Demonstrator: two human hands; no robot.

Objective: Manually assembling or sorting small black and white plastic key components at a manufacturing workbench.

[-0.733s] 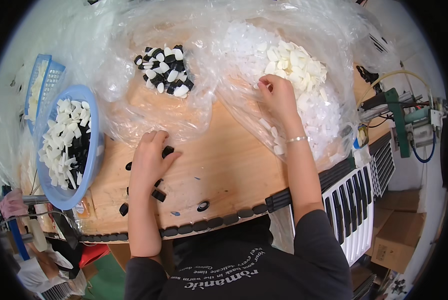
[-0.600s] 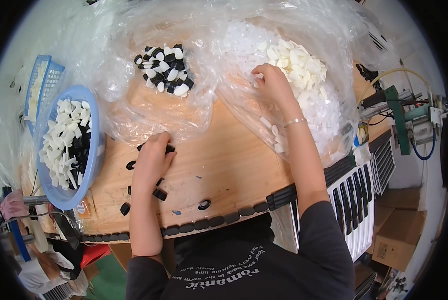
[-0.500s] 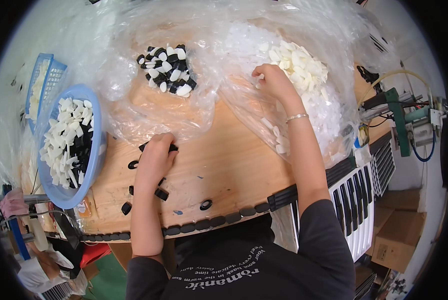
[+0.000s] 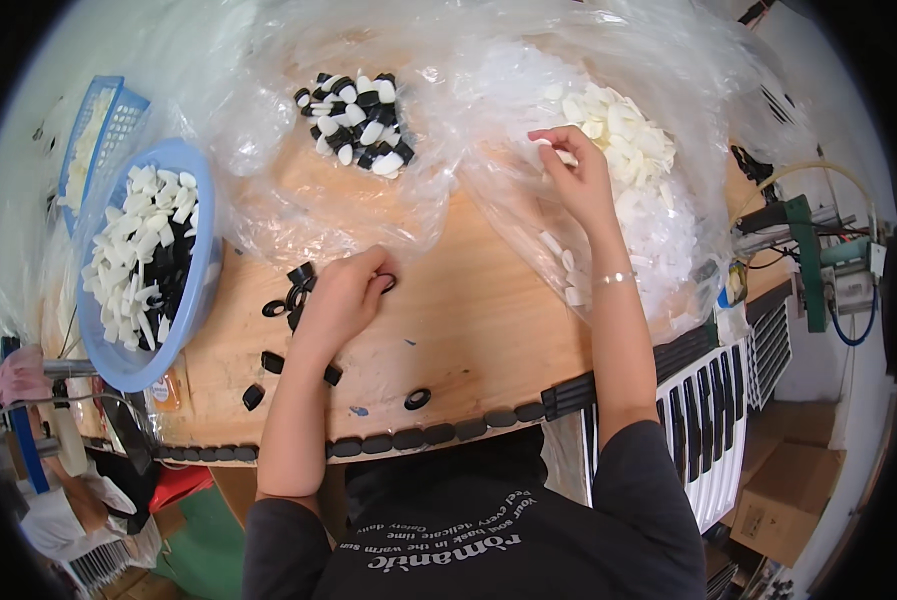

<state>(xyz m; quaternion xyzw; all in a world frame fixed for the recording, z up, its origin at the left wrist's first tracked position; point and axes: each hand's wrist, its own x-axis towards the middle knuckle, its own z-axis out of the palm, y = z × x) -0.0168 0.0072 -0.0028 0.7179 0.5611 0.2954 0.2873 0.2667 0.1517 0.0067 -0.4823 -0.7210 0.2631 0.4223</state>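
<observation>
- On the left side of the counter point(image 4: 478, 330), a blue basin point(image 4: 204, 290) contains white pieces point(image 4: 133, 260) over black parts point(image 4: 175, 275); its raised wall probably prevents them from scattering.
- To the right of it, loose black pieces point(image 4: 272, 361) lie on the wood around the left hand point(image 4: 346, 300), perhaps kept so near because they are easy to reach there.
- Farther from the body, a pile of black-and-white parts point(image 4: 368, 132) rests on clear plastic point(image 4: 248, 150), which maybe protects them.
- Near the middle, the left hand has thumb and fingers closed on a black ring point(image 4: 389, 281); its back faces up, and the wrist stays low over the counter.
- Further right, well apart from the left, the right hand point(image 4: 583, 180) hangs just beside the cream pieces point(image 4: 628, 140), with the arm stretched farther forward. Its thumb and forefinger are almost together; I cannot tell if they pinch a small white piece.
- Rightmost, translucent pieces point(image 4: 658, 240) lie next to the cream pieces, on the plastic.
</observation>
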